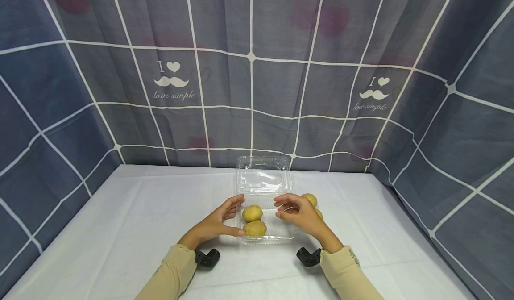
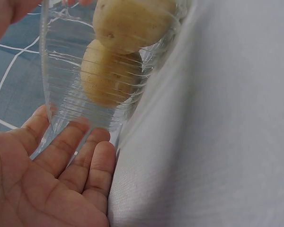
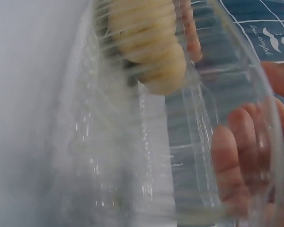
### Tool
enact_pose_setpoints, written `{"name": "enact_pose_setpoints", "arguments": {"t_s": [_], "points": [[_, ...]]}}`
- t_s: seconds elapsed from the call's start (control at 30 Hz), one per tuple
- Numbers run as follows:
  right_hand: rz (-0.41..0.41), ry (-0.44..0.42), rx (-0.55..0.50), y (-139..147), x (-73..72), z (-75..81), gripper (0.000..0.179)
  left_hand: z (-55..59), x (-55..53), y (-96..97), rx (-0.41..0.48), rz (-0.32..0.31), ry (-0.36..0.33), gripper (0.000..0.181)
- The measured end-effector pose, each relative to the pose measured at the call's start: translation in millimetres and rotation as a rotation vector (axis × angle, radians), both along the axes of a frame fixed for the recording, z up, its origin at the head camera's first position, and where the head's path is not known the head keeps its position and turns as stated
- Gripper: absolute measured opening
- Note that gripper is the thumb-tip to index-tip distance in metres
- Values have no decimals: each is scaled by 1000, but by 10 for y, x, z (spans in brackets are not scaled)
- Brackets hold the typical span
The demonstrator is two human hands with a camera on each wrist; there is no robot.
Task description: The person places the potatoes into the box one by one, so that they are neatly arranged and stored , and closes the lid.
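Observation:
A clear plastic clamshell box (image 1: 277, 236) lies with its lid (image 1: 263, 175) raised toward the back. Two yellow potatoes sit along its left side: a rear potato (image 1: 252, 213) and a front potato (image 1: 254, 228). My left hand (image 1: 217, 222) is spread along the box's left side, thumb by the front corner; the left wrist view shows its fingers (image 2: 61, 146) resting against the ribbed wall. Over the right part of the box is my right hand (image 1: 299, 211), its fingers loosely bent and holding nothing. Through the clear wall, the right wrist view shows these fingers (image 3: 227, 156).
More potatoes (image 1: 310, 199) lie on the table right of the box, partly hidden behind my right hand. A white cloth (image 1: 160, 210) covers the table. Dark checked curtains (image 1: 225, 126) enclose the back and both sides.

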State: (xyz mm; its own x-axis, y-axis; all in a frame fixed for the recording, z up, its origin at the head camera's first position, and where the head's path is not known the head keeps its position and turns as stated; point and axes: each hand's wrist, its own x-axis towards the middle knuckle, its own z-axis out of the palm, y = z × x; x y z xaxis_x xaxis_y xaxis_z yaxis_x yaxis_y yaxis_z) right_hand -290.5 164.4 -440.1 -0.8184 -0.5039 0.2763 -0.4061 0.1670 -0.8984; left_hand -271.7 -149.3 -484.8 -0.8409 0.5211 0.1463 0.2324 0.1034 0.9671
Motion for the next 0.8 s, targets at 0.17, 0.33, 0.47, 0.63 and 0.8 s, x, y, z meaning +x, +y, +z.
{"name": "enact_pose_setpoints", "arguments": {"t_s": [0.17, 0.33, 0.47, 0.63, 0.8], "points": [[12, -42, 3, 103, -11, -6, 41, 5, 4, -1, -6, 1, -3, 112], [31, -78, -33, 185, -10, -19, 44, -1, -1, 2, -2, -1, -3, 112], [30, -74, -63, 242, -1, -19, 44, 3, -1, 9, -6, 2, -11, 111], [29, -78, -71, 287, 5, -8, 47, 8, -2, 4, -20, 13, -14, 112], [23, -106, -32, 332, 13, 34, 46, 9, -3, -6, -29, 9, -14, 112]]}}
